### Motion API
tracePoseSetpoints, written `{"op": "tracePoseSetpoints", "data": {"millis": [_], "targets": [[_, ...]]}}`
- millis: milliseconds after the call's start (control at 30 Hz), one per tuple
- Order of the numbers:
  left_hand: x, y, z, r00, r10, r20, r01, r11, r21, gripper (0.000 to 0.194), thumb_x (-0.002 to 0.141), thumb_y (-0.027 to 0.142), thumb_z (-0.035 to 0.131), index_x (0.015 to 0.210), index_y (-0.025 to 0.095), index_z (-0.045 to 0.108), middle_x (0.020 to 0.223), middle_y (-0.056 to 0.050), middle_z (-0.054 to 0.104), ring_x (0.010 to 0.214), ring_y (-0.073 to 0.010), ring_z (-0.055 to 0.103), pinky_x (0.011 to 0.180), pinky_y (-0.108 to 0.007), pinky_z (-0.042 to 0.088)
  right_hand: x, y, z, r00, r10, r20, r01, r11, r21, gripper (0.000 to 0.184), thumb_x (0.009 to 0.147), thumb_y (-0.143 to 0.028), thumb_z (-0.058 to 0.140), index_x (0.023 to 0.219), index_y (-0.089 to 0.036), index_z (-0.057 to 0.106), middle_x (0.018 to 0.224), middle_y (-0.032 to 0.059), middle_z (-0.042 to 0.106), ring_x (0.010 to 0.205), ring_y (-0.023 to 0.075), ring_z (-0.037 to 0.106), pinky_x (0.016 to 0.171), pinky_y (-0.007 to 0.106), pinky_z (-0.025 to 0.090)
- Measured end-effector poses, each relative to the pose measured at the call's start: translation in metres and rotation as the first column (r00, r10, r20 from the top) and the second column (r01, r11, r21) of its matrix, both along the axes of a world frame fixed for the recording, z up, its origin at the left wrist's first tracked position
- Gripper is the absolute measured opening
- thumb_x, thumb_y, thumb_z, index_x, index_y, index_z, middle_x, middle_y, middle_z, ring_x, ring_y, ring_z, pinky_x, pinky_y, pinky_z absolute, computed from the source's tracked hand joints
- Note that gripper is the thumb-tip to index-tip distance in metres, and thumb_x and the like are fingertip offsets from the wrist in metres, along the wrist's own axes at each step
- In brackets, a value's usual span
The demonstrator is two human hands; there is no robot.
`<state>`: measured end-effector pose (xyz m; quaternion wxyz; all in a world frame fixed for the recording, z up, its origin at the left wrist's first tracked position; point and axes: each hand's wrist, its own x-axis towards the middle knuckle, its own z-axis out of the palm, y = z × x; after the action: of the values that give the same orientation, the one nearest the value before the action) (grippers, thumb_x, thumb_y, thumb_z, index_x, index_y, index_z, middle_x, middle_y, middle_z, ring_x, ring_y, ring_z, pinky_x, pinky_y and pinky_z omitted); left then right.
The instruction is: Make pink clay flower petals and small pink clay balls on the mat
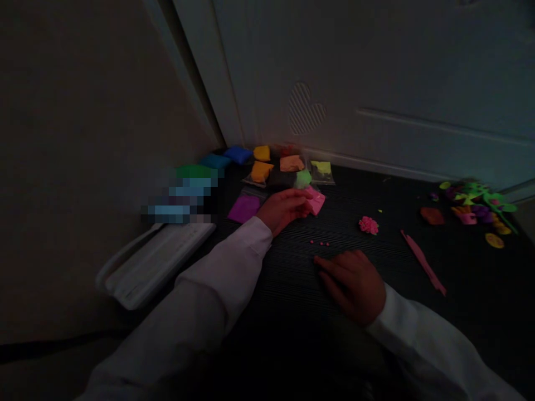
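My left hand reaches to a pink clay packet, its curled fingers at the left edge of the packet and seeming to grip it. On the dark tabletop my right hand rests with the index finger stretched out and the thumb apart below it. Whether anything tiny lies under that fingertip I cannot tell. Just beyond it are three small pink balls in a row. A ruffled pink clay flower with bits of green sits further right. Beside it lies a slim pink modelling tool.
Clay packets stand at the back: orange, peach, yellow, light green, purple and blue. A white power strip lies left. Colourful clay pieces and a reddish-brown lump are at right.
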<state>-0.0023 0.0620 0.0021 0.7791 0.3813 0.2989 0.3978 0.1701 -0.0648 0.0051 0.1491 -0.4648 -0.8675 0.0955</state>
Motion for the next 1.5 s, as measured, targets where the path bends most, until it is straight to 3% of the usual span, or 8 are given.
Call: {"op": "tracePoseSetpoints", "data": {"millis": [300,733,1067,1300,1500], "targets": [[0.001,-0.002,0.003,1.0,0.015,-0.026,-0.015,1.0,-0.003,0.015,0.067,0.018,0.055,0.08,0.011,0.058,0.065,-0.002,0.059,0.062,-0.0091,0.053,0.063,-0.025,0.039,0.006,0.007,-0.003,0.995,-0.086,-0.044,0.086,0.996,0.005,0.022,0.079,-0.028,0.045,0.097,-0.022,0.057,0.078,0.0021,0.059,0.073,0.0124,0.05,0.067,0.028,0.03],[0.002,-0.002,0.003,0.999,0.024,-0.028,-0.024,1.0,-0.003,0.014,0.066,0.017,0.056,0.079,0.011,0.058,0.064,-0.002,0.058,0.061,-0.0091,0.053,0.062,-0.025,0.039,0.005,0.009,-0.002,0.999,-0.031,0.028,0.031,0.999,-0.017,0.025,0.081,-0.025,0.042,0.101,-0.024,0.056,0.074,0.0011,0.058,0.07,0.0107,0.05,0.064,0.027,0.028],[0.002,-0.002,0.004,0.998,0.033,-0.047,-0.034,0.999,-0.007,0.014,0.066,0.017,0.056,0.079,0.011,0.058,0.064,-0.002,0.058,0.061,-0.009,0.053,0.062,-0.025,0.039,0.005,0.009,0.002,0.998,-0.053,-0.034,0.051,0.997,-0.056,0.023,0.081,-0.024,0.041,0.098,-0.021,0.056,0.073,0.0023,0.058,0.069,0.0116,0.05,0.064,0.027,0.028],[0.002,-0.001,0.002,0.999,0.015,-0.033,-0.015,1.0,-0.002,0.015,0.067,0.018,0.055,0.08,0.011,0.058,0.064,-0.002,0.058,0.062,-0.0094,0.053,0.062,-0.025,0.039,0.004,0.002,0.008,0.998,-0.04,0.046,0.036,0.996,0.084,0.025,0.078,-0.024,0.043,0.098,-0.02,0.057,0.068,0.0011,0.057,0.066,0.0132,0.045,0.069,0.033,0.025],[0.002,-0.002,0.003,0.999,0.025,-0.032,-0.025,1.0,-0.003,0.015,0.066,0.017,0.056,0.079,0.011,0.058,0.064,-0.002,0.058,0.061,-0.0095,0.053,0.062,-0.025,0.039,0.003,0.0,0.006,0.993,-0.013,0.114,0.002,0.995,0.097,0.028,0.076,-0.025,0.044,0.101,-0.021,0.056,0.067,0.0013,0.057,0.066,0.0142,0.043,0.07,0.035,0.023]]}}
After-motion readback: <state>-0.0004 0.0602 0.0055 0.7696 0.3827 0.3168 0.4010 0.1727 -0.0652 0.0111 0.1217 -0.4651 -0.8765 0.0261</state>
